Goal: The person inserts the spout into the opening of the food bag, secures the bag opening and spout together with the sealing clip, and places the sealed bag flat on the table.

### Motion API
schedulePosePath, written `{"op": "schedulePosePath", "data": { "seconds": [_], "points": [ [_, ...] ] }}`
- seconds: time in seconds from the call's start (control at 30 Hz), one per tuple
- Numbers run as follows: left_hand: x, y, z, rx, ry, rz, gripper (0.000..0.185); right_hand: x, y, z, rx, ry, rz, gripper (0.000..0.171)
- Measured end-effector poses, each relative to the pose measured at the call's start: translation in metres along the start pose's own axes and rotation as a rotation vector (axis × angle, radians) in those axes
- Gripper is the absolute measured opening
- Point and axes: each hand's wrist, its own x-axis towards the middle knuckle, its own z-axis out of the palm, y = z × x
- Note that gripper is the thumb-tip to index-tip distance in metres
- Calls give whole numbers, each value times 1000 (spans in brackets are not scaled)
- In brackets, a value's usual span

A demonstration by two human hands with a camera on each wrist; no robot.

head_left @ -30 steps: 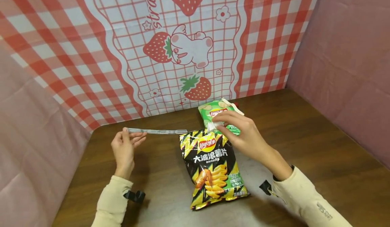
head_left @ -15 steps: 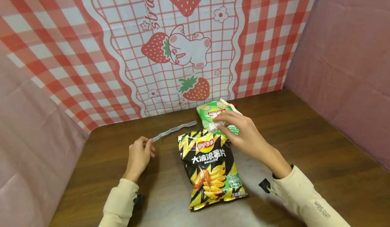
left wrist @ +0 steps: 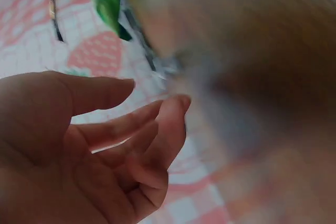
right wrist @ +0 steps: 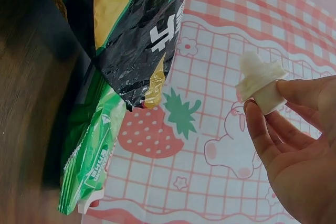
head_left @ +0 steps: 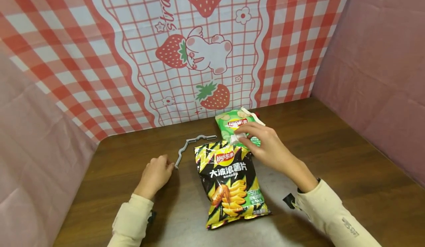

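My right hand (head_left: pixel 270 151) pinches a small white plastic piece (right wrist: pixel 265 90) between thumb and fingers. The piece has a rounded tip, a wide flange and a squarish base. It is held above the top edge of a black and yellow bag of chips (head_left: pixel 229 180), which lies face up on the table. Left of that bag lies a thin grey strip (head_left: pixel 193 140), bent in a zigzag. My left hand (head_left: pixel 156 177) is beside the strip's near end. In the left wrist view its thumb and fingers are apart, with nothing between them.
Behind the black bag lies a green bag of chips (head_left: pixel 224 128), with a cream wavy clip (head_left: pixel 254 116) across its top edge. A checked strawberry cloth (head_left: pixel 206 55) hangs behind the brown table (head_left: pixel 332 158). Pink cloth (head_left: pixel 368 55) hangs at the sides.
My left hand has moved right and nearer the body, letting go of the strip, which has gone from straight to bent on the table. My right hand has stayed almost in place.
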Motion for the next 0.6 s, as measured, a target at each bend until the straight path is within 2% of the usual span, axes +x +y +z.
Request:
{"op": "schedulePosePath", "data": {
  "seconds": [0.07,0.2,0.3,0.47,0.6],
  "points": [
    [0,12,0,32,74,55,11,-1,1,-1,-12,1,16,25],
    [2,38,2,20,236,226,9,-3,3,-3,-11,10,33,27],
    [6,56,5,-4,308,331,5,-3,5,-4,3,12,29,27],
    [17,86,12,-25,299,417,11,-1,7,-6,-11,26,17,27],
    [26,98,23,-1,261,412,22,0,8,-7,-24,29,11,28]
  ]
}}
